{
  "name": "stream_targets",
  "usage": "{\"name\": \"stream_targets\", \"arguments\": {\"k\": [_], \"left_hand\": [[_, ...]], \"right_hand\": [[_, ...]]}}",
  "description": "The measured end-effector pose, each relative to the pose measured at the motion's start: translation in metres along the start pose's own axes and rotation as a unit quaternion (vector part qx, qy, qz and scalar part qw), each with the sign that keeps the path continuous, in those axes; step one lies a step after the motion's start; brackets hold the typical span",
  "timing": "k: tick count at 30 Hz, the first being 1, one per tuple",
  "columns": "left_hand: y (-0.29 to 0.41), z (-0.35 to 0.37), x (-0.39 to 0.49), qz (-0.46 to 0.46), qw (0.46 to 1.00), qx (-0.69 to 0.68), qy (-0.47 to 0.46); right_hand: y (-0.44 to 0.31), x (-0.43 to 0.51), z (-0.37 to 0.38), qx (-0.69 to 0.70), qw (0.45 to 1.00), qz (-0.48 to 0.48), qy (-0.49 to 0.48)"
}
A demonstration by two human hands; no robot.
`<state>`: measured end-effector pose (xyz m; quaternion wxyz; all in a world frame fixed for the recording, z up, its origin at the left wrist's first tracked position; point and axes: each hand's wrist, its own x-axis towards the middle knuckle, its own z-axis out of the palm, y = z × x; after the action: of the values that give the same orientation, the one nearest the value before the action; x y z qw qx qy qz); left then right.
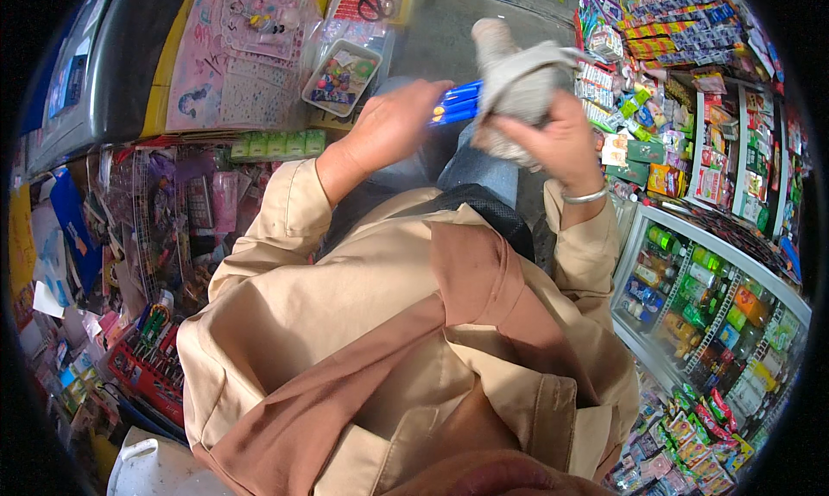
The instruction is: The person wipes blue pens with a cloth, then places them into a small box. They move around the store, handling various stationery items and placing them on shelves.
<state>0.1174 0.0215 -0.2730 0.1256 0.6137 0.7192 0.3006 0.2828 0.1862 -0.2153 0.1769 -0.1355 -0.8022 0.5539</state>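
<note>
My left hand (398, 120) grips the near end of several shiny blue stick-like items (456, 104), held together as a bundle in front of my lap. They may be pens, but blur keeps me from telling. A crumpled greyish-white cloth (518, 85) is bunched in my right hand (560, 136), and a metal bangle (585, 197) circles that wrist. The cloth meets the far end of the bundle and hides it. Left of my hands stands a white plastic tray (311, 94) holding small colourful items.
Scissors (374, 0) lie beyond the tray. At left are sticker sheets (259, 91) and a red pen rack (146, 379). A glass-fronted drinks fridge (706, 308) stands at right, below shelves of packaged snacks (719, 153). A white plastic stool or bin (155, 467) is at bottom left.
</note>
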Motion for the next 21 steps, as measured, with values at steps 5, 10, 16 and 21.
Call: {"name": "stream_targets", "arguments": {"k": [5, 10, 16, 21], "left_hand": [[-0.007, 0.003, -0.015, -0.121, 0.988, -0.011, -0.100], [-0.025, 0.008, -0.044, -0.213, 0.957, -0.088, -0.178], [-0.089, -0.031, -0.090, -0.319, 0.910, -0.254, -0.073], [-0.095, -0.071, -0.099, -0.387, 0.765, -0.513, 0.038]], "right_hand": [[0.017, 0.005, 0.038, -0.302, 0.945, -0.126, 0.019], [0.030, 0.006, 0.070, -0.198, 0.975, -0.069, 0.068], [0.029, 0.022, 0.077, -0.036, 0.987, -0.022, 0.157], [0.052, 0.022, 0.121, -0.198, 0.966, -0.123, -0.115]]}}
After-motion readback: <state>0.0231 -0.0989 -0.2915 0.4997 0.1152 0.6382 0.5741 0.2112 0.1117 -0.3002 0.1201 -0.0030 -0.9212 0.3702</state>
